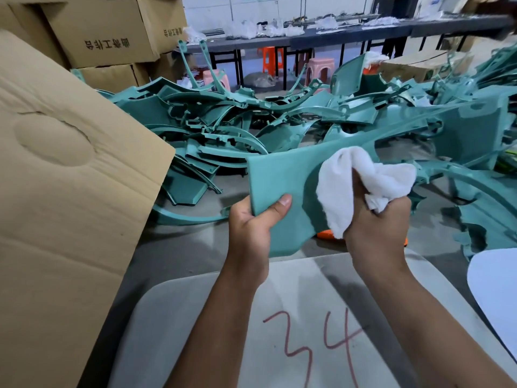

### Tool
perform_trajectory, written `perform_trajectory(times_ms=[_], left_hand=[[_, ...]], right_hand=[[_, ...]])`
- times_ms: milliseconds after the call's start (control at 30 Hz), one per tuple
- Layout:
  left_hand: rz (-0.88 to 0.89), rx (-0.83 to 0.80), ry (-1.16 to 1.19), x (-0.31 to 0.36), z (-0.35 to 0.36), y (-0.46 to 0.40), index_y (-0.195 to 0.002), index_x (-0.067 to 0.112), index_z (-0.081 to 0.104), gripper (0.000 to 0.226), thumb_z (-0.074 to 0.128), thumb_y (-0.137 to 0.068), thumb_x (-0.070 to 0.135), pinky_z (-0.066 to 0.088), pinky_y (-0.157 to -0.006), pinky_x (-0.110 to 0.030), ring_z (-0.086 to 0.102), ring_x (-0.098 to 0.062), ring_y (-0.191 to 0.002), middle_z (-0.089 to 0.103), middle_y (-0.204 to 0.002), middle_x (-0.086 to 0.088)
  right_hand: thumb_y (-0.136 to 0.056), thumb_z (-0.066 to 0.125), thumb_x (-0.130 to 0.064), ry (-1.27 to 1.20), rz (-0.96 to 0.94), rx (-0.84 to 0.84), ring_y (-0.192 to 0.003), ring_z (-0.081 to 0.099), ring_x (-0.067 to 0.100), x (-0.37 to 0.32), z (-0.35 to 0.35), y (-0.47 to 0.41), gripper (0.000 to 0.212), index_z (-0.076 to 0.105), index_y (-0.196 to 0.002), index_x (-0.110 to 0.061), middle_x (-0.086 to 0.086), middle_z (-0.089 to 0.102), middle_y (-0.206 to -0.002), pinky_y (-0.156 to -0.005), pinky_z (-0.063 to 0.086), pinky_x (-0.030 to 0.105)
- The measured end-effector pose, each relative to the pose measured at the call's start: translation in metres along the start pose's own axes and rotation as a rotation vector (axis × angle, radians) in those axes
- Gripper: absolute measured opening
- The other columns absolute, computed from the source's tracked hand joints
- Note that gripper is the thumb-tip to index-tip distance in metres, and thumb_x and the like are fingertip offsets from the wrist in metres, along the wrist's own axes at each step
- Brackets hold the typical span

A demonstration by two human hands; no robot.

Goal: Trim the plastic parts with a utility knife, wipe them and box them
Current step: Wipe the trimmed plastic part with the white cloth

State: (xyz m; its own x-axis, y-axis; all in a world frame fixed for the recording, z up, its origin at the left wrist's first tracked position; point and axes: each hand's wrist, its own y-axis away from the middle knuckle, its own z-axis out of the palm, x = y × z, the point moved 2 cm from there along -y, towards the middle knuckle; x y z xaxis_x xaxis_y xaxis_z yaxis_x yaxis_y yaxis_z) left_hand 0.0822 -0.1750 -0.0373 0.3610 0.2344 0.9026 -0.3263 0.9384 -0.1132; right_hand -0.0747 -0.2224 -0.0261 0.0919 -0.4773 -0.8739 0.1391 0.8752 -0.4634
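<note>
A long teal plastic part [282,175] stretches from the middle of the view up to the right. My left hand [251,228] grips its near lower edge, thumb on the smooth face. My right hand [377,228] clutches a bunched white cloth [361,180] that lies against the part's face. A bit of orange [326,235] shows under the cloth and my right hand; I cannot tell what it is. No utility knife is in view.
A heap of teal plastic parts [223,121] covers the floor ahead. A big open cardboard flap [64,177] stands at left, with stacked cartons [106,32] behind. A grey stool top marked 34 [302,317] lies below my arms. Long tables [335,35] and stools [319,68] stand at the back.
</note>
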Motion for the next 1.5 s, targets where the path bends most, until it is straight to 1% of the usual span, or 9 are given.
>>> perform_trajectory(times_ms=[167, 333, 400, 633, 900, 1033, 1167, 1400, 1500], left_hand=[[-0.008, 0.166, 0.203, 0.006, -0.006, -0.007, -0.106, 0.01, 0.076, 0.028, 0.074, -0.079, 0.018, 0.06, -0.072, -0.037, 0.073, -0.03, -0.097, 0.076, -0.112, -0.014], [0.007, 0.257, 0.099, 0.004, -0.01, -0.009, -0.102, 0.007, 0.073, 0.014, 0.071, -0.088, 0.005, 0.059, -0.069, -0.035, 0.074, -0.028, -0.084, 0.078, -0.099, -0.012], [-0.009, 0.233, 0.088, 0.002, -0.004, -0.006, -0.1, 0.006, 0.074, 0.015, 0.073, -0.085, 0.005, 0.059, -0.065, -0.033, 0.075, -0.026, -0.081, 0.078, -0.097, -0.012], [-0.031, 0.301, 0.288, -0.005, 0.013, -0.002, -0.111, 0.008, 0.074, 0.023, 0.07, -0.089, 0.009, 0.059, -0.089, -0.045, 0.073, -0.036, -0.103, 0.076, -0.111, -0.014], [-0.043, 0.49, 0.382, -0.001, 0.006, -0.006, -0.13, 0.006, 0.064, 0.035, 0.064, -0.097, 0.017, 0.053, -0.102, -0.051, 0.067, -0.037, -0.116, 0.07, -0.125, -0.016], [-0.12, 0.456, 0.157, 0.007, -0.01, -0.007, -0.136, 0.009, 0.059, 0.053, 0.063, -0.096, 0.043, 0.051, -0.105, -0.053, 0.067, -0.032, -0.118, 0.067, -0.131, -0.014], [0.071, 0.57, 0.252, 0.033, -0.011, -0.01, -0.132, 0.013, 0.064, 0.041, 0.059, -0.1, 0.038, 0.054, -0.099, -0.043, 0.07, -0.027, -0.113, 0.072, -0.124, -0.006], [0.415, 0.73, -0.017, 0.064, -0.037, 0.003, -0.098, 0.019, 0.071, 0.029, 0.049, -0.106, 0.036, 0.059, -0.082, -0.03, 0.074, -0.011, -0.096, 0.079, -0.097, 0.01], [0.486, 0.81, -0.058, 0.071, -0.035, 0.001, -0.096, 0.02, 0.068, 0.029, 0.044, -0.109, 0.03, 0.057, -0.076, -0.024, 0.073, -0.007, -0.088, 0.076, -0.092, 0.008]], right_hand=[[-0.086, 0.078, -0.021, -0.378, 0.344, 0.272, -0.05, 0.051, 0.005, 0.007, -0.01, -0.003, 0.023, 0.055, -0.082, -0.024, -0.016, 0.058, -0.055, -0.052, 0.04, 0.021], [-0.104, 0.064, -0.02, -0.074, 0.095, -0.266, -0.058, 0.059, 0.01, 0.001, 0.011, 0.015, 0.03, 0.057, -0.077, -0.01, -0.001, 0.059, -0.059, -0.052, 0.052, 0.029], [-0.103, 0.067, -0.028, 0.174, 0.021, -0.212, -0.063, 0.059, 0.017, 0.006, 0.014, 0.015, 0.029, 0.057, -0.076, -0.025, -0.002, 0.059, -0.065, -0.057, 0.052, 0.046], [-0.106, 0.062, -0.022, -0.295, 0.247, -0.021, -0.053, 0.058, -0.004, -0.003, 0.024, 0.031, 0.018, 0.058, -0.088, -0.021, -0.021, 0.062, -0.059, -0.049, 0.045, 0.013], [-0.096, 0.059, -0.007, -0.008, 0.138, -0.464, -0.053, 0.048, 0.011, -0.002, 0.038, 0.044, 0.035, 0.039, -0.068, -0.011, 0.001, 0.048, -0.055, -0.054, 0.042, 0.023], [-0.093, 0.06, -0.026, -0.023, 0.209, -0.636, -0.073, 0.066, -0.009, -0.006, 0.035, 0.04, 0.015, 0.058, -0.084, -0.038, -0.033, 0.067, -0.075, -0.068, 0.052, 0.011], [-0.096, 0.057, -0.006, -0.043, 0.152, -0.834, -0.064, 0.045, 0.007, -0.012, 0.03, 0.047, 0.038, 0.044, -0.066, -0.024, -0.011, 0.044, -0.066, -0.061, 0.04, 0.028], [-0.092, 0.067, 0.01, -0.173, 0.234, -0.733, -0.083, 0.067, 0.035, -0.019, 0.024, 0.034, 0.008, 0.058, -0.093, 0.011, 0.015, 0.067, -0.101, -0.067, 0.052, 0.036], [-0.084, 0.059, -0.007, -0.052, 0.256, -0.926, -0.068, 0.054, 0.031, -0.02, 0.021, 0.038, 0.021, 0.059, -0.086, 0.014, 0.027, 0.06, -0.079, -0.064, 0.04, 0.041]])
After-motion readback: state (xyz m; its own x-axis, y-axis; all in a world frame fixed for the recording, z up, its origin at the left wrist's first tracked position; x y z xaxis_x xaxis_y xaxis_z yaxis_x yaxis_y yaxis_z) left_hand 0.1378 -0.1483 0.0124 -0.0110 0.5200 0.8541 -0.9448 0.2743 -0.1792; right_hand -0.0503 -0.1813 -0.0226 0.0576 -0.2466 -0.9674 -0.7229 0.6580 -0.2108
